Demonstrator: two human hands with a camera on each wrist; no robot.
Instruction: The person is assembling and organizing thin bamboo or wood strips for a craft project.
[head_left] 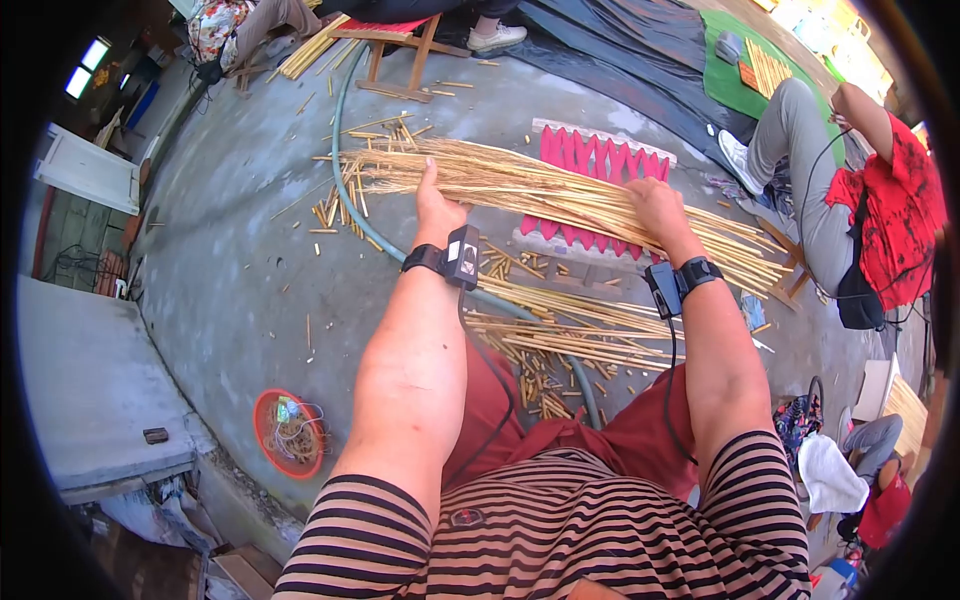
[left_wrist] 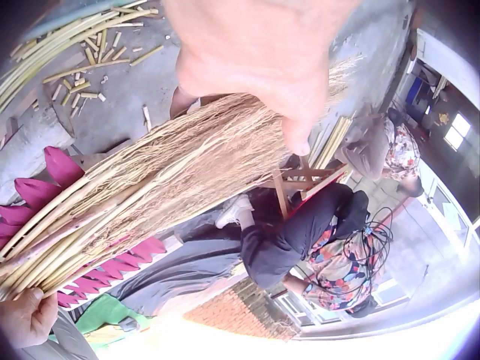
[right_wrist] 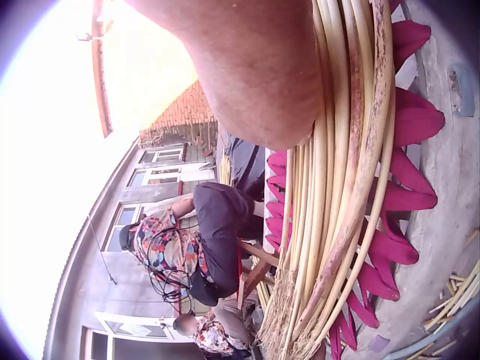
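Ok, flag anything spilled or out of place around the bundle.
Short stalk pieces lie scattered on the floor along the hose, pointing every way, which looks messy compared with the roughly aligned bundle.

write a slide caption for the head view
Both hands hold a bundle of thin stalks over pink strips, cut pieces scattered on the floor.

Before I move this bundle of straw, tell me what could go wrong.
No tie shows on the long pale-yellow straw bundle, so it could fan apart if the left hand or right hand loosens. It passes over pointed magenta cloth loops that might snag it. The curved grey-green hose nearby could trip someone.
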